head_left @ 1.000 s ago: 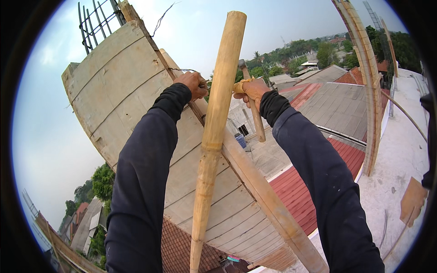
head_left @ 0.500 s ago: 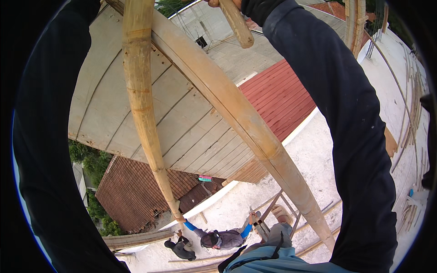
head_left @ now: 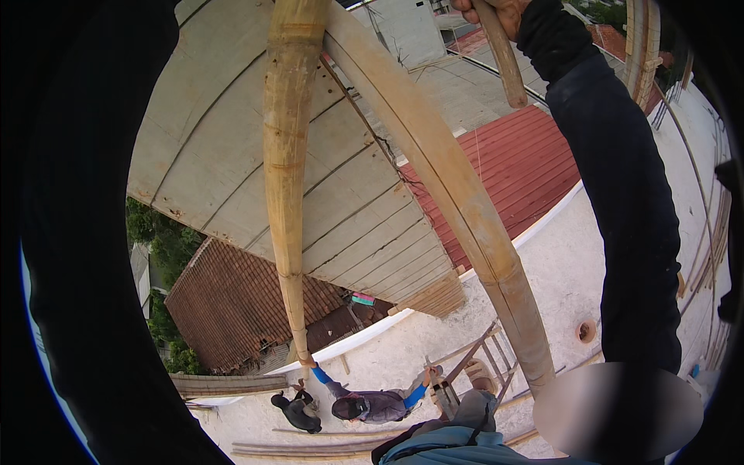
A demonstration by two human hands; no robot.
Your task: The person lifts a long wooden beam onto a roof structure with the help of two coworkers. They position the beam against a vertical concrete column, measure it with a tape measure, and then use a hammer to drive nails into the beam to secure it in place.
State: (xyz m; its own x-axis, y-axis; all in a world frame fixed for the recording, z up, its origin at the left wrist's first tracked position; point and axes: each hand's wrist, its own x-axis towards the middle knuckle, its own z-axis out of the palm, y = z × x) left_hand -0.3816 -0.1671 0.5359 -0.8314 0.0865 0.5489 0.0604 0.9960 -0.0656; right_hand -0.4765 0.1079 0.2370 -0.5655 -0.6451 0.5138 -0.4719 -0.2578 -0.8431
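Observation:
At the top right, my right hand (head_left: 502,14) is closed round a round wooden handle (head_left: 504,58). The handle's lower end points down; its upper end is out of view. My left arm (head_left: 93,194) reaches up along the left side, and its hand is beyond the frame. Between my arms stands a yellow bamboo pole (head_left: 285,155), its top cut off by the frame. Far below, a co-worker's hand (head_left: 308,361) touches its lower end. A thicker, dusty bamboo pole (head_left: 434,147) slants down to the right. Behind both lies a grey plank panel (head_left: 225,147).
Below, a co-worker in blue sleeves (head_left: 372,406) has one hand by a ladder (head_left: 488,364); another person (head_left: 298,412) crouches nearby. My foot (head_left: 480,376) shows beside the ladder, high above a white floor (head_left: 542,287). Red roofing (head_left: 504,174) and a tiled roof (head_left: 240,310) lie beyond.
The view has shifted, so the poles and panel sit further right. More of my right hand shows, still gripping the handle. The co-worker's hand stays at the pole's lower end.

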